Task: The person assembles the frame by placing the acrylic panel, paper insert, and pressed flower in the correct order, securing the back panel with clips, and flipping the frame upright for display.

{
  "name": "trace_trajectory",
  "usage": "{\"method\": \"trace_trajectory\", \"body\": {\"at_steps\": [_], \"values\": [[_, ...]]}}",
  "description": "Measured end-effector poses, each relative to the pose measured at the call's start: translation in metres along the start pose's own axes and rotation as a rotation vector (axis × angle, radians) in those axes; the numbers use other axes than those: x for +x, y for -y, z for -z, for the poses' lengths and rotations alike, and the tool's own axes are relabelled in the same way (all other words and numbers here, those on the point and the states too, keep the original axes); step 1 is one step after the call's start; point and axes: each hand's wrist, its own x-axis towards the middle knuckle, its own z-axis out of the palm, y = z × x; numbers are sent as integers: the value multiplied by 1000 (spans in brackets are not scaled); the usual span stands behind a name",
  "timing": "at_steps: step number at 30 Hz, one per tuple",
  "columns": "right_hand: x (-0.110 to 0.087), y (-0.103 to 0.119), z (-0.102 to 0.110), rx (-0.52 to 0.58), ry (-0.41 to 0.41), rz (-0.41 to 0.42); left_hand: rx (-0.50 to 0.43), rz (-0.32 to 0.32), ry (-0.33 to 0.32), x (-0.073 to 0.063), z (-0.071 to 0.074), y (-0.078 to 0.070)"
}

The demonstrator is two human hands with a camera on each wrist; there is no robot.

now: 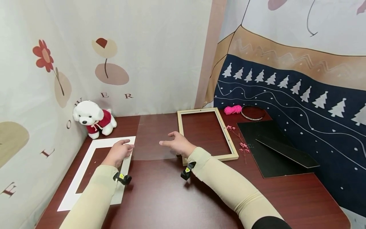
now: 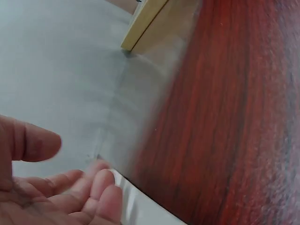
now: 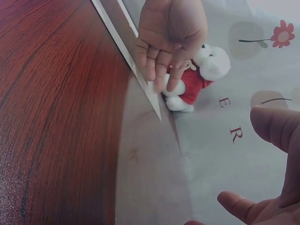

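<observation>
Over the right edge of a white rectangular mat (image 1: 82, 168), my left hand (image 1: 118, 153) hovers with its fingers loosely extended and nothing in them. A clear plastic sheet (image 1: 151, 133) lies flat on the dark red wooden table, between the mat and a pale wooden picture frame (image 1: 226, 135). My right hand (image 1: 180, 144) is above the sheet's right side and overlaps the frame's left side in the head view. Its thumb and fingers are spread apart and hold nothing. In the right wrist view, the left hand (image 3: 171, 37) shows palm side, fingers pointing down.
A white plush dog (image 1: 95, 117) in red stands at the back left. Right of the frame are pink dried flowers (image 1: 243, 146), pink yarn (image 1: 233, 110), a thin ring-shaped band (image 1: 251, 118) and a black backing board (image 1: 251, 136) with a stand leg (image 1: 286, 151). Printed curtains border the table.
</observation>
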Motion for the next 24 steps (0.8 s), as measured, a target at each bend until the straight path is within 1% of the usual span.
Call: {"method": "trace_trajectory", "body": {"at_steps": [4,6,8,11,14,17,20,22,24], "values": [[0,0,1,-28,-11,-3,-98,-25,-19,-4,-7,0],[0,0,2,-35,-13,-6,-147,-32,-9,-5,-12,1],[0,0,4,-35,-13,-2,-154,-34,6,-6,-17,1],[1,-1,5,-33,-11,-2,-127,-38,29,-6,-21,3],[0,-1,7,-36,-14,8,-127,-30,30,-6,-21,5],[-2,0,10,-48,-34,35,-182,-16,11,-8,-19,5],[-6,2,14,-37,-69,62,-248,-9,0,-12,-18,3],[-8,4,17,-17,-89,68,-283,-8,-1,-15,-18,1],[-10,5,20,6,-103,60,-297,-13,-3,-18,-19,0]]}}
